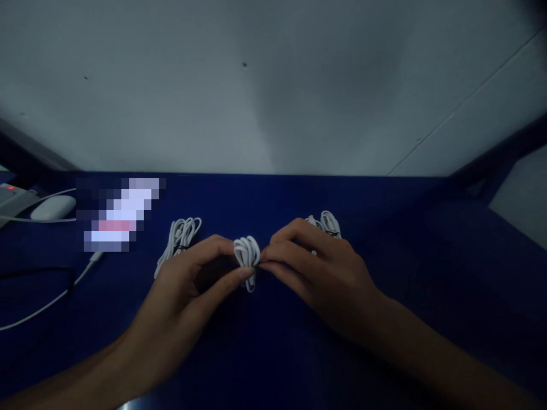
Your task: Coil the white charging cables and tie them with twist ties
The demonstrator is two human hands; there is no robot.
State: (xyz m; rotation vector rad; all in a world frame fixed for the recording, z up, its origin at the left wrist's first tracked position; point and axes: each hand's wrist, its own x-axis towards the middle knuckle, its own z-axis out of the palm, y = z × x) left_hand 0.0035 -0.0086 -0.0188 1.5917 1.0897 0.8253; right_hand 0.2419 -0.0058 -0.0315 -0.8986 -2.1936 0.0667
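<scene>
A white cable (247, 251), wound into a small bundle, is pinched between the thumb and fingers of my left hand (183, 285). At the bundle's right side, the fingertips of my right hand (316, 262) are pressed together; what they grip there is too small and dark to make out. Behind my left hand lies another coiled white cable (183, 232) with a dark tie around its middle. A further white cable bundle (330, 222) sits behind my right hand, which partly hides it.
On the left a blurred-out lit rectangle (123, 216) lies on the blue table (265, 364), with a white cord (55, 303) running to it. Beside it are a white rounded object (53, 208) and a white box with a red light (15, 196). A pale wall (213, 114) rises behind the table.
</scene>
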